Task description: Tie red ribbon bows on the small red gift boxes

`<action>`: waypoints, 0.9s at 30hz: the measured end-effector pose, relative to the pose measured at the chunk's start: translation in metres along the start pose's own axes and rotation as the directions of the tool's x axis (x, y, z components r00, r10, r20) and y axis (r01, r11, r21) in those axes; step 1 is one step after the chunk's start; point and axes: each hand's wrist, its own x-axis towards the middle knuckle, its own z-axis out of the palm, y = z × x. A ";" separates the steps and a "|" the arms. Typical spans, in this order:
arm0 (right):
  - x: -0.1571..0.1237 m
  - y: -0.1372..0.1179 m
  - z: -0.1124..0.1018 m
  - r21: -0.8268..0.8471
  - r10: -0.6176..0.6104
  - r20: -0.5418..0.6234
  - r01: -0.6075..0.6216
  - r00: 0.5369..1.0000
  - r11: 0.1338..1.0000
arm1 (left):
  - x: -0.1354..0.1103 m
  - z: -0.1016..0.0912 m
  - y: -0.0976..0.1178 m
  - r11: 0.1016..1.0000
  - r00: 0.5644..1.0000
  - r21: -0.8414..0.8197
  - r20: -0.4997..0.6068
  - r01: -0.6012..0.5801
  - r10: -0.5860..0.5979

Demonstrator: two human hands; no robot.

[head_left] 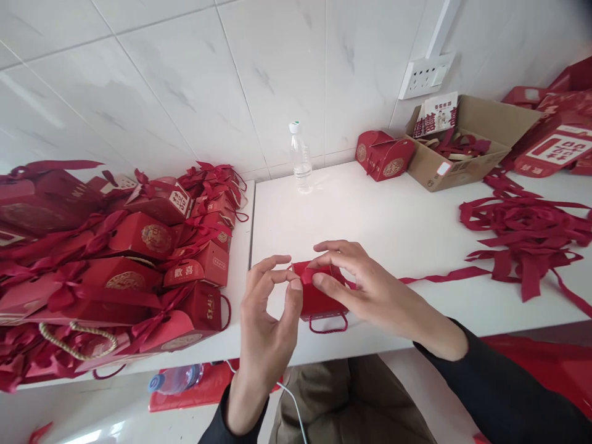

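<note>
red gift box [319, 302] beneath two nearly closed hands

it sits on the white table [393, 228], near the front edge. to the right lies a ribbon pile [527, 228]; a red ribbon [444, 275] stretches from that side toward the box. to work neatly, i'd judge it best to keep the box steady, the strip flat and the tension even, leaving the cord handle [327, 331] free. the right hand [365, 280] is almost closed, thumb and index finger slightly apart with a fold of ribbon between. the left hand [263, 327] curls, those fingertips nearly meeting beside the fold; whether they grip it, i can't tell.
</note>
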 end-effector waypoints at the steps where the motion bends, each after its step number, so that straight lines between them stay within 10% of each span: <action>1: 0.001 -0.001 0.000 0.016 -0.014 0.020 0.013 1.000 1.000 | -0.001 0.000 -0.002 1.000 1.000 -0.008 0.006 0.004 -0.003; 7: 0.008 -0.005 0.004 -0.045 -0.032 -0.008 0.032 0.999 0.998 | -0.011 0.004 -0.017 0.990 0.991 0.048 -0.016 0.133 -0.133; 14: 0.013 -0.005 0.014 -0.114 -0.035 -0.004 0.034 0.999 0.993 | -0.017 0.004 -0.029 0.878 0.936 -0.328 0.073 0.349 -0.345; 27: 0.017 -0.006 0.019 -0.278 0.061 0.004 -0.058 0.998 0.959 | -0.015 0.003 -0.026 0.817 0.904 -0.400 0.077 0.415 -0.422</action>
